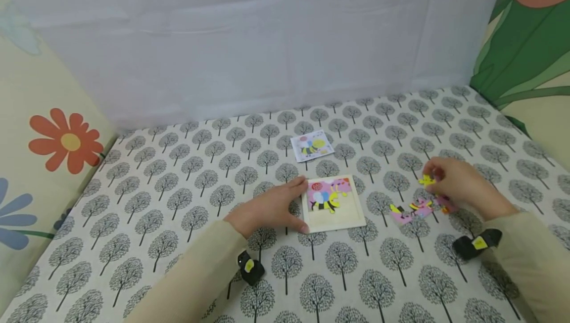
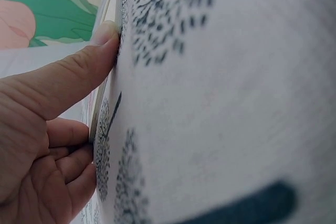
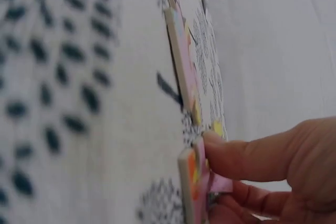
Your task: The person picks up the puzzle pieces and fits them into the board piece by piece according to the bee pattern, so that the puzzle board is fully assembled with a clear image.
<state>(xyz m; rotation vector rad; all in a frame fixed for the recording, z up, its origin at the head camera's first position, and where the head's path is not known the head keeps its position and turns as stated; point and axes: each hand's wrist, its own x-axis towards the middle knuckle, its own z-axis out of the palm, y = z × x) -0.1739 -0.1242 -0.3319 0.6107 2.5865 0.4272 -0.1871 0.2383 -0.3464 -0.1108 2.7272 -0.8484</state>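
A square wooden puzzle board (image 1: 336,220) lies on the tablecloth, its upper part filled with pink pieces and a yellow-black bee; the lower part shows bare wood. My left hand (image 1: 273,207) rests along its left side, thumb and fingers spread and touching the edge. In the left wrist view, the thumb (image 2: 79,74) lies against the board's rim (image 2: 111,11). Off to the right, my right hand (image 1: 460,184) pinches a yellow puzzle piece (image 1: 426,180) between thumb and fingers. Below that hand lie several loose pink puzzle pieces (image 1: 418,209), some close to its fingers.
Behind the board lies a small picture card (image 1: 312,146) with a bee. The tablecloth (image 1: 191,258) has a tree print. A white sheet (image 1: 213,51) hangs at the back, with flower-painted walls at both sides. Black wrist cameras (image 1: 476,245) are strapped on my sleeves.
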